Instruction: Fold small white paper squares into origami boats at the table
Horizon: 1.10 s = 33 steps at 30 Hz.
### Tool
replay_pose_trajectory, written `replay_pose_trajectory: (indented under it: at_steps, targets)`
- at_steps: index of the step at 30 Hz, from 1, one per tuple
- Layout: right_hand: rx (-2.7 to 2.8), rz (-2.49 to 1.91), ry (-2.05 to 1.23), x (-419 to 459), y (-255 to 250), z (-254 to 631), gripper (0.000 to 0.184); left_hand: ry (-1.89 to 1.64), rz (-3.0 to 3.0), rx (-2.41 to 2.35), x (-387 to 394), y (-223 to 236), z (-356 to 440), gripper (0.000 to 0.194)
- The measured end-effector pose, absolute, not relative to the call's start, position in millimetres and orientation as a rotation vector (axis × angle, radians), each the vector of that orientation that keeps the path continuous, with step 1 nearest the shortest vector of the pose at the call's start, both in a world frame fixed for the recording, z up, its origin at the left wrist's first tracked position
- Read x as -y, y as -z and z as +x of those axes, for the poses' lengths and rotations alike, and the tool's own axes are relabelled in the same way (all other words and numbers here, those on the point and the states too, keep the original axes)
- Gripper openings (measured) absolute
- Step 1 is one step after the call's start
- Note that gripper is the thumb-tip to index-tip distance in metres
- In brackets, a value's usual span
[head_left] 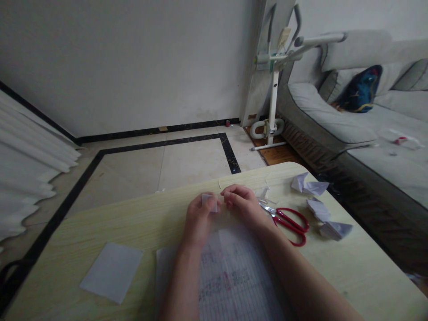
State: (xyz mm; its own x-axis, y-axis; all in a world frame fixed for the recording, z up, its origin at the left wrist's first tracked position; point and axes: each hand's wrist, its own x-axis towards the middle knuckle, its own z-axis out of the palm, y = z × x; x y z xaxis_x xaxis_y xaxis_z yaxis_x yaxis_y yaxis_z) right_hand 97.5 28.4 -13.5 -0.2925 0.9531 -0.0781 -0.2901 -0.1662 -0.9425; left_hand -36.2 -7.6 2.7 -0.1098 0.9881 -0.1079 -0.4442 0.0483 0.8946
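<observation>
My left hand pinches a small folded piece of white paper between thumb and fingers, above the far part of the table. Just to its right, my right hand has its fingertips drawn together; whether anything lies in them I cannot make out. Scissors with red handles lie beside the right wrist, blades partly hidden. Beneath my forearms are sheets of lined paper with writing. A square of white paper rests at the left.
Several folded paper shapes lie along the table's right edge, and paper scraps near the scissors' tips. Beyond the wooden table stand a grey sofa and a white exercise machine. A white curtain hangs at left.
</observation>
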Motion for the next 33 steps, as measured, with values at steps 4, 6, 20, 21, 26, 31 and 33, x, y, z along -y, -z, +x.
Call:
replay_pose_trajectory:
  at_steps: [4,6,20,21,26,31,33]
  targets:
    - [1.093,-0.924,-1.641,-28,11,97,0.012,-1.481,0.741,-0.949,9,-4,-38,0.025]
    - [1.102,-0.921,-1.635,-28,11,97,0.012,-1.499,0.737,-0.967,8,-3,-39,0.024]
    - [1.391,-0.945,-1.453,-21,-1,93,0.011,-1.508,0.654,-1.168,4,4,-34,0.023]
    - [1.407,-0.955,-1.446,-21,-1,93,0.011,-1.492,0.683,-1.163,4,5,-34,0.022]
    - [1.399,-0.998,-1.417,-21,2,93,0.016,-1.505,0.805,-1.173,3,10,-35,0.019]
    - [1.382,-0.991,-1.417,-23,4,95,0.018,-1.509,0.842,-1.232,3,8,-35,0.016]
    - [1.385,-0.990,-1.420,-23,4,95,0.017,-1.512,0.854,-1.269,4,5,-35,0.017]
